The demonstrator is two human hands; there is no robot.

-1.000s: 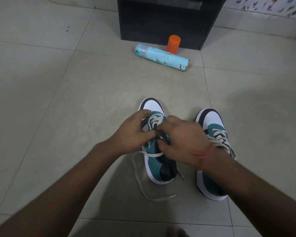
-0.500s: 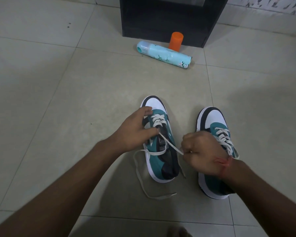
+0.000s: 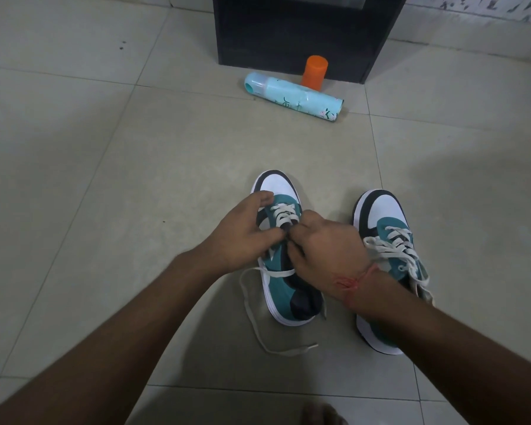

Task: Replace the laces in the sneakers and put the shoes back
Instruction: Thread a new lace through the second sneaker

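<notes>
While both hands meet over the left sneaker (image 3: 284, 271) on the tiled floor (image 3: 105, 179), the left hand (image 3: 246, 237) steadies its side and the right hand (image 3: 328, 250) pinches the white lace (image 3: 284, 214) at mid-tongue. Its loose end (image 3: 258, 326) trails left. Just beside stands the laced right sneaker (image 3: 387, 240); a spray can (image 3: 295, 99) lies well beyond.

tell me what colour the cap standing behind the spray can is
Orange. The cap stands upright behind the pale blue spray can, clearest in the head view.
</notes>
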